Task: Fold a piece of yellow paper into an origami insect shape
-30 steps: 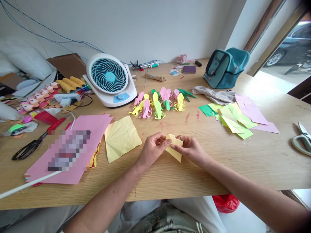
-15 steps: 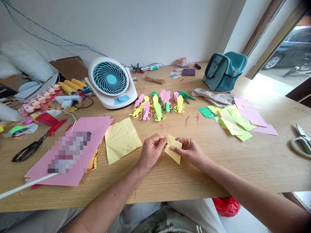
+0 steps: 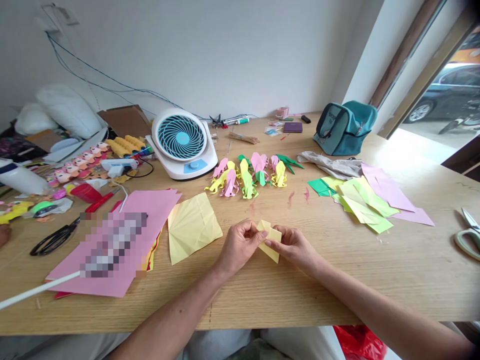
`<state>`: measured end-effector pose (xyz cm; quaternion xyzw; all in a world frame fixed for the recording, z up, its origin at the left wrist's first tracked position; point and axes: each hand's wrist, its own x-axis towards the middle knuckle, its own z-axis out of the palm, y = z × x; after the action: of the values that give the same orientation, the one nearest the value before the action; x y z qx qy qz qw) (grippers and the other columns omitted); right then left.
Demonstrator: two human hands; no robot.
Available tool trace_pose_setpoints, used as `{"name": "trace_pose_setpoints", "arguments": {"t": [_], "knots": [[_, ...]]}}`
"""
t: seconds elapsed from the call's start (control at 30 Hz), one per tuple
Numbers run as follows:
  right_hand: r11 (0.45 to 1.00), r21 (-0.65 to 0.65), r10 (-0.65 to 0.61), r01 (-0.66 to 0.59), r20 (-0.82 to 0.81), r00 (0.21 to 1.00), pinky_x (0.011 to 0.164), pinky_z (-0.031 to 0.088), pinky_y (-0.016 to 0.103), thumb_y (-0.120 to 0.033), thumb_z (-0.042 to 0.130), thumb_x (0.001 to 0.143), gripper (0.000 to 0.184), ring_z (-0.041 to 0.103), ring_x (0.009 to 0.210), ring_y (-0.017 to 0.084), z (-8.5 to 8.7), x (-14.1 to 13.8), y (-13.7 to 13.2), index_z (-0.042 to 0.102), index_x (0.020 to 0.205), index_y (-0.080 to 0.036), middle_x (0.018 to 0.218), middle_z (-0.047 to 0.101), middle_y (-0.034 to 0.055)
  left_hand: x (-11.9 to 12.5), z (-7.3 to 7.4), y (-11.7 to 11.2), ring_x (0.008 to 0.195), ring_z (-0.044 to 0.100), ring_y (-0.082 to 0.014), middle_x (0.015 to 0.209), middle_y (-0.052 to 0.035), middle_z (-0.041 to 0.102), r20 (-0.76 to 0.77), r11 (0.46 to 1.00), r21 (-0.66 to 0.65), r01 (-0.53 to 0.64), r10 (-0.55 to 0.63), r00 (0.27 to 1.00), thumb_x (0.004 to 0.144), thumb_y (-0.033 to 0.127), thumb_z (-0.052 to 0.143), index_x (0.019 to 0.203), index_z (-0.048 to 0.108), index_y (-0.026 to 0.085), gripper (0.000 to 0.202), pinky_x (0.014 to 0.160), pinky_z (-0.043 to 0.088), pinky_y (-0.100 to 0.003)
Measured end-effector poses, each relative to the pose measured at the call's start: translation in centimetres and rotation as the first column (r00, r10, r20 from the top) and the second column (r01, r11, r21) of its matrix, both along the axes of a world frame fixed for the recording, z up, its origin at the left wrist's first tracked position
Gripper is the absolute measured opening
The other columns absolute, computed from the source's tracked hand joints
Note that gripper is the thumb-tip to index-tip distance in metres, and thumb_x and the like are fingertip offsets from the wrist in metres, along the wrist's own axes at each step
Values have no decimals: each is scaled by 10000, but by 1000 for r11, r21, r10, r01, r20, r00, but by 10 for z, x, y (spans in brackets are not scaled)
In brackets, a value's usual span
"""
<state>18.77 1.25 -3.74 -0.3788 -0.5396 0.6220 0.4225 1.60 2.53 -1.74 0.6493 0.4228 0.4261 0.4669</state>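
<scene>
A small folded piece of pale yellow paper [image 3: 271, 252] is held between both hands above the front of the table. My left hand [image 3: 240, 246] pinches its upper left part between thumb and fingers. From the other side, my right hand [image 3: 296, 246] grips its right edge, the thumb lying across the folds. Left of the hands, a creased pale yellow sheet [image 3: 193, 227] lies flat. Beyond them stands a group of folded paper flowers [image 3: 247, 177] in pink, yellow and green.
At left lie pink paper sheets [image 3: 108, 260], black-handled scissors [image 3: 56, 237] and a white fan [image 3: 183, 142]. Loose coloured paper [image 3: 365, 202], a grey cloth [image 3: 330, 165], a teal bag [image 3: 345, 130] and other scissors [image 3: 468, 237] are at right. Another person's hand [image 3: 3, 234] shows at the left edge.
My left thumb has moved right, further over the folded paper. The camera view has shifted, so the table appears lower, and another person's hand now shows at the left edge.
</scene>
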Motion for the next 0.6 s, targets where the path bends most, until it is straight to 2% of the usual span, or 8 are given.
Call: {"name": "trace_pose_setpoints", "arguments": {"t": [0.1,0.23,0.4,0.6], "knots": [[999,45,-6,4,44,999,517,310,234,-604,754,727,493,397,564,85,-1,0,-1,497,700,-184,624,484,-41,1,0,0,611,436,-96,640,29,475,29,998,-50,33,-31,999,818,401,666,652,502,160,336,596,369,-230],[998,62,-16,13,51,999,534,319,242,-618,723,754,492,417,582,96,-5,1,-1,498,701,-183,633,492,-31,3,0,0,616,450,-95,665,23,523,58,986,-134,95,-88,994,771,393,706,724,560,144,292,593,372,-223],[998,57,-13,9,72,997,536,313,240,-607,737,743,482,402,578,96,-6,0,-1,502,707,-189,615,477,-39,4,0,-1,607,460,-101,642,17,529,33,992,-119,41,-38,999,763,352,693,699,577,137,253,591,372,-231],[999,43,24,-26,38,999,571,345,245,-618,762,706,500,431,617,109,1,-1,-1,505,711,-191,630,489,-36,4,-3,-1,613,474,-109,649,9,538,80,992,-121,35,-25,996,765,362,697,714,578,138,259,593,384,-238]]}}
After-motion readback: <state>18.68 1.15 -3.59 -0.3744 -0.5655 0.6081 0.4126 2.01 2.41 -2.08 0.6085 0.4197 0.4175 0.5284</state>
